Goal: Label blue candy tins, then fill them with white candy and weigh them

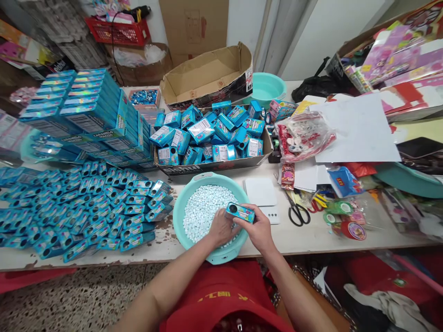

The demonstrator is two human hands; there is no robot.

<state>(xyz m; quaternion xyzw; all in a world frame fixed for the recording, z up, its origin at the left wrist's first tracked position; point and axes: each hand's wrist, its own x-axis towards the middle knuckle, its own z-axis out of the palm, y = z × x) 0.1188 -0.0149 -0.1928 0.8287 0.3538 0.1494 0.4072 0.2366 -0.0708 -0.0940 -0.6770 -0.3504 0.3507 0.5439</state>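
Right grip (259, 229) pinched a small blue box (244, 213) between thumb and fingers, holding it above the right side of the round bowl (177, 214), with the box's dark round hole showing. Left grip (220, 229) was down among the white candies (197, 212) inside the bowl, just beside the held box; its fingertips were partly hidden, so I could not tell whether they were spread or pressed together.

Many more small boxes (93, 203) lay in uneven rows on the surface (301, 242) to the left of the bowl, a good number of them showing the same kind of hole. Behind those rows, farther back than the bowl, rose a tall stack of blue packs (93, 110). Directly behind the bowl, a low carton (214, 167) was heaped with blue boxes (224, 127) lying at all angles. Just right of the bowl sat a white scale (259, 192), and farther right of the bowl lay black-handled scissors (298, 214).
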